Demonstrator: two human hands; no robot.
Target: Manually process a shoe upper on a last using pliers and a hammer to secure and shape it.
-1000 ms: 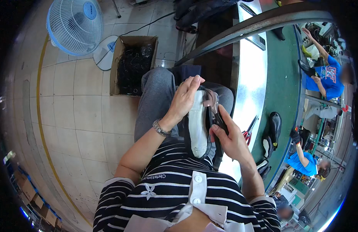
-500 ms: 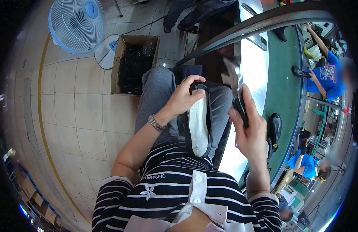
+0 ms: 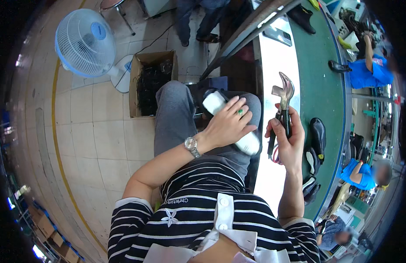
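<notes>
A shoe on its last (image 3: 247, 144) lies sole-up and slanted across my thighs, its white underside showing and its near end blurred. Across its middle rests my left hand (image 3: 227, 122), palm down with fingers stretched out and a green-stoned ring on one. It hides the middle of the shoe. To the right, my right hand (image 3: 287, 142) is wrapped round the black handles of lasting pincers (image 3: 285, 90). Their curved metal jaws and hammer-like lug point away from me, apart from the shoe. A red loop shows by the handle ends.
A white bench top (image 3: 273, 175) runs along my right, beside a green conveyor belt (image 3: 308, 79) bearing several black shoes (image 3: 317, 133). A dark metal bar (image 3: 242, 37) slants overhead. Left are a carton of black scraps (image 3: 133, 92) and a fan (image 3: 87, 44). Co-workers in blue sit beyond the belt.
The shoe has turned aslant, and my left hand has moved from its far end to lie over its middle. The pincers have steadied farther right and lower.
</notes>
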